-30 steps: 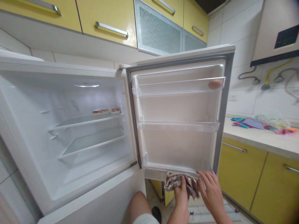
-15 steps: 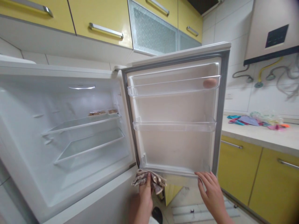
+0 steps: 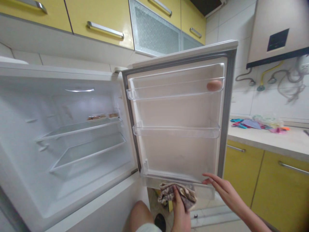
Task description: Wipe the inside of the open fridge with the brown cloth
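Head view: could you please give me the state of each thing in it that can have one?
Fridge door: open
Cloth: bunched up
Left hand: gripping the cloth
Right hand: open, at the bottom door bin
Egg: appears whole
Fridge light: appears lit
Upper cabinets: shut
Lower right cabinets: shut
Wall unit screen: dark

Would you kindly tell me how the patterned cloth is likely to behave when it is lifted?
The patterned cloth will probably flop, since it bunches in soft folds in the grip of the left hand. It also looks light, as one hand alone holds it, and its uneven, crumpled shape seems unlikely to roll.
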`<control>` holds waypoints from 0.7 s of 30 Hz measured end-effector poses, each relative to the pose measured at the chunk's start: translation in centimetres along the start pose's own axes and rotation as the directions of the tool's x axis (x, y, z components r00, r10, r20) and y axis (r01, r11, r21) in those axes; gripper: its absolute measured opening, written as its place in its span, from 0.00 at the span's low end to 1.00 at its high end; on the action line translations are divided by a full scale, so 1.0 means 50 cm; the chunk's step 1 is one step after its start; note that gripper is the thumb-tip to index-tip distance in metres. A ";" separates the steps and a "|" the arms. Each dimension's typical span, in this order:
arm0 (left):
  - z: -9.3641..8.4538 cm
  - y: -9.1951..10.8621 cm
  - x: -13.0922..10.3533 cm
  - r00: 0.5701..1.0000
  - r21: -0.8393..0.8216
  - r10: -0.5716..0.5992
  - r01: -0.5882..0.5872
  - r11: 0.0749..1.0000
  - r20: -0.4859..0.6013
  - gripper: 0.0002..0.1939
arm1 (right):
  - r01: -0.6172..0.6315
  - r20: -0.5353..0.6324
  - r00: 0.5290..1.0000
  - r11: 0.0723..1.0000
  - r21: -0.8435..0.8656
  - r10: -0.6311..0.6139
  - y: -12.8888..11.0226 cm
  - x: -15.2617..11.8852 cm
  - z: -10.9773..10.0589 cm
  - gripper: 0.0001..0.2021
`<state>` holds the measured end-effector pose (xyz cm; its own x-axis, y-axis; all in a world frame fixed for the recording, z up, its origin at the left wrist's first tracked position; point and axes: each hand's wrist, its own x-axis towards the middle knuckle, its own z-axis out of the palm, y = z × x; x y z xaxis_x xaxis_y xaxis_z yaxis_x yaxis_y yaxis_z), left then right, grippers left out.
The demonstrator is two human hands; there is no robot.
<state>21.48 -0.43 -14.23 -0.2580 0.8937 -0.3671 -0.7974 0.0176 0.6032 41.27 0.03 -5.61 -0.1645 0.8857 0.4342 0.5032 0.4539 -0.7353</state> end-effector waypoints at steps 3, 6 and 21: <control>0.046 -0.088 -0.034 0.969 -0.017 -0.213 0.217 0.976 0.126 0.34 | -0.043 0.059 0.997 0.999 0.003 0.043 -0.015 0.018 -0.015 0.27; 0.089 -0.156 -0.066 0.931 -0.014 -0.313 0.321 0.947 0.187 0.36 | -0.050 0.085 0.995 0.998 -0.023 0.052 -0.020 0.027 -0.021 0.27; 0.082 -0.103 -0.026 0.995 0.025 -0.098 0.098 0.995 -0.014 0.35 | -0.068 0.075 0.995 0.997 -0.028 0.070 -0.008 0.035 -0.021 0.26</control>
<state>28.15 0.19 -13.94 -0.1867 0.8813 -0.4342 -0.8052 0.1159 0.5816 41.68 1.28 -4.00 -0.1923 0.9200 0.3415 0.5369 0.3899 -0.7482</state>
